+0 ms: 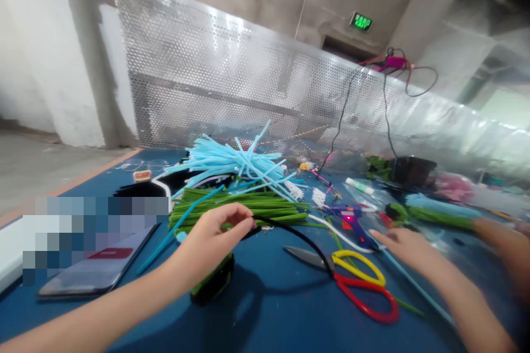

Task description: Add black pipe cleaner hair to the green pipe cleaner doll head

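My left hand (213, 240) is closed in a pinch on one end of a black pipe cleaner (296, 234), which arcs right across the blue table (269, 314). Just behind my fingers lies a bundle of green pipe cleaners (248, 207), and behind that a heap of light blue pipe cleaners (232, 162). My right hand (399, 245) reaches forward with its fingers stretched out, holding nothing, close to a purple glue gun (351, 218). Scissors (351, 278) with yellow and red handles lie between my hands.
A phone (97, 267) lies at the left. A dark green object (213, 281) sits under my left wrist. Another person's arm (503, 237) is at the right edge beside more green pipe cleaners (439, 215). A perforated metal panel (232, 77) stands behind the table.
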